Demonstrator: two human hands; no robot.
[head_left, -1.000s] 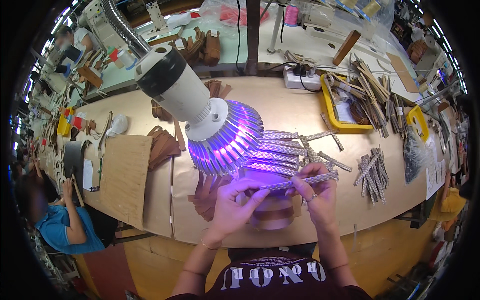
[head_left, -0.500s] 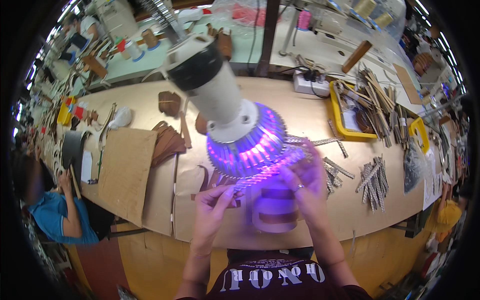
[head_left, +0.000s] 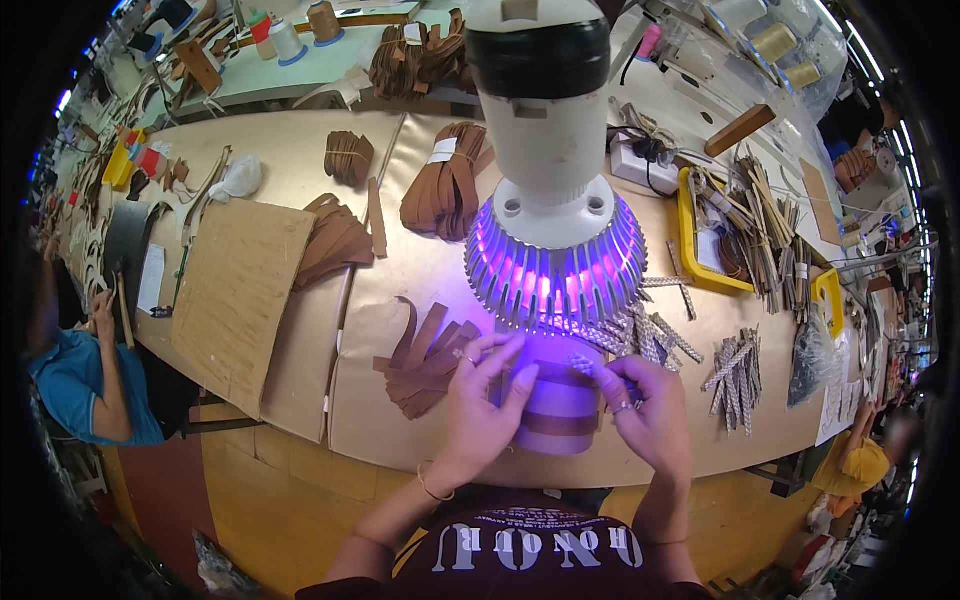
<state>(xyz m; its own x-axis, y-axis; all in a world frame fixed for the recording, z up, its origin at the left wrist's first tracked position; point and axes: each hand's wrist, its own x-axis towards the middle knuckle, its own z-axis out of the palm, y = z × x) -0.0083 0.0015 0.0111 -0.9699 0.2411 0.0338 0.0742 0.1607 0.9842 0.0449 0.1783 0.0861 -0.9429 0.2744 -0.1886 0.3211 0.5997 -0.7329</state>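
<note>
Head view. The setting is a workshop with a long tan workbench running across in front of me. A lamp with a white neck and a finned head hangs directly over my work area and casts violet light downward. Bundles of brown leather strips lie further back on the bench; a flat board lies to my left; a yellow tray holding long sticks sits to my right. A person in a blue top works at the left end of the bench.

My left hand is partly curled, with the fingertips resting against the top edge of a squat cylindrical form wrapped in brown bands, which stands on the bench just below the lamp. A fan of brown leather pieces lies just beside this hand.

My right hand is closed in a pinch on one end of a narrow patterned woven strip, held above the cylinder's top edge. More such strips lie loose just behind it.

Handling, as I judge it: the strip is light, limp and thin, and will bend or twist if held at one end only. Grip it between thumb and forefinger near the working end, and support the free length with the other hand. The cylinder looks rigid and stable enough to press against.
</note>
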